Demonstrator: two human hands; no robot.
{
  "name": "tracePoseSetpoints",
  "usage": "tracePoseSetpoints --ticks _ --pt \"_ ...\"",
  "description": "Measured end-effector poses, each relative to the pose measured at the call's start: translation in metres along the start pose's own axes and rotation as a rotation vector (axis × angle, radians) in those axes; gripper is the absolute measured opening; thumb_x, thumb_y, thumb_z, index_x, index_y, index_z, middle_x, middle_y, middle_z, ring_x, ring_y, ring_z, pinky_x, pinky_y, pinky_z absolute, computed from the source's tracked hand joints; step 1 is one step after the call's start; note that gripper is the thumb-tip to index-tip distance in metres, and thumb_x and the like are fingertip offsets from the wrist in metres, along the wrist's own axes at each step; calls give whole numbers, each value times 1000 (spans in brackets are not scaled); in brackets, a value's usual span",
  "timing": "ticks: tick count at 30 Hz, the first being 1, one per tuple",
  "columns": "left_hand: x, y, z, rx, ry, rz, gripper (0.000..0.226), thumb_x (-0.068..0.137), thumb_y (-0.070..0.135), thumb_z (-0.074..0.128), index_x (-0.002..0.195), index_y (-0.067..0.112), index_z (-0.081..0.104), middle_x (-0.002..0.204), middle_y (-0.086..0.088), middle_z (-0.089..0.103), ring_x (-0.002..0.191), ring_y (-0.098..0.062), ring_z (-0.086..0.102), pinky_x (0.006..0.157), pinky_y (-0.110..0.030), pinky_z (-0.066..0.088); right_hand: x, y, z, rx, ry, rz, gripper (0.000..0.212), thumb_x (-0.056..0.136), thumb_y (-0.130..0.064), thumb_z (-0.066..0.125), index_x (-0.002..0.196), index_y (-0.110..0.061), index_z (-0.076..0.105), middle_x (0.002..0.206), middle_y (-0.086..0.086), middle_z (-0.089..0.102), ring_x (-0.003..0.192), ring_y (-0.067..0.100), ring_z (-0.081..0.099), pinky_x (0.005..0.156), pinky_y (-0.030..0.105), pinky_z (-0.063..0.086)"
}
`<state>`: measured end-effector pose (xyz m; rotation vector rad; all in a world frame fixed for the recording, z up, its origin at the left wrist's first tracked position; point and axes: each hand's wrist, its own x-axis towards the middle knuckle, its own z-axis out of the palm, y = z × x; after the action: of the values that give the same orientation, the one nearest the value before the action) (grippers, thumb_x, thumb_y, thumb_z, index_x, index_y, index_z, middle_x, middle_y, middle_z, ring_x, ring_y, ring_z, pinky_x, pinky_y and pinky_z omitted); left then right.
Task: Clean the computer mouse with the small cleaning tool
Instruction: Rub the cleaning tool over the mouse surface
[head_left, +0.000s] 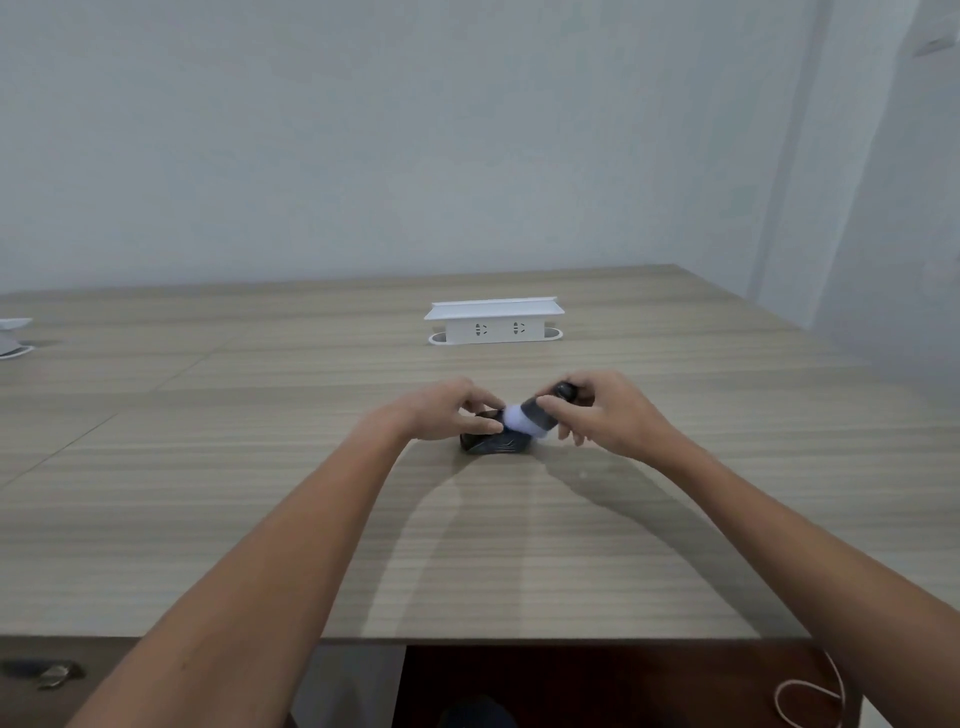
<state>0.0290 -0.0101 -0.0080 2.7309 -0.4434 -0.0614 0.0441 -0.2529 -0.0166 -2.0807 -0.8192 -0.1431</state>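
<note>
A black computer mouse (493, 443) lies on the wooden table (363, 519), a little beyond the middle. My left hand (447, 410) pinches its far left side, thumb and fingers closed on it. My right hand (602, 410) grips a small cleaning tool (540, 413) with a dark handle and a white brush head. The white head rests on the top of the mouse, tilted down to the left. Part of the mouse is hidden under the brush and my fingers.
A white power socket box (493, 322) stands on the table behind the hands. Another white object (13, 338) sits at the far left edge. A white cable (810, 696) hangs below the table's front right; a dark object (47, 670) lies at lower left.
</note>
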Motion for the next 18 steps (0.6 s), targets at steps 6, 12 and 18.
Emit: tracePoseSetpoints --ticks 6,12,18 --pt "0 -4 7 -86 7 11 36 101 24 53 136 22 59 107 6 58 97 -15 59 74 -8 44 3 14 3 -208 181 27 12 92 -18 65 91 -14 77 61 -13 64 57 6 63 61 28 51" --pt "6 -10 14 -183 4 -18 36 100 27 54 135 27 60 121 5 67 101 -15 65 91 -26 49 -2 14 10 -132 55 27 12 91 -17 66 95 -15 77 59 -8 66 49 5 60 56 20 49" --pt "9 -21 20 -223 9 -53 38 97 37 55 135 34 60 123 8 70 108 -16 66 96 -31 50 -4 14 13 -33 56 37 12 90 -20 66 93 -17 78 64 1 72 55 13 67 54 24 53"
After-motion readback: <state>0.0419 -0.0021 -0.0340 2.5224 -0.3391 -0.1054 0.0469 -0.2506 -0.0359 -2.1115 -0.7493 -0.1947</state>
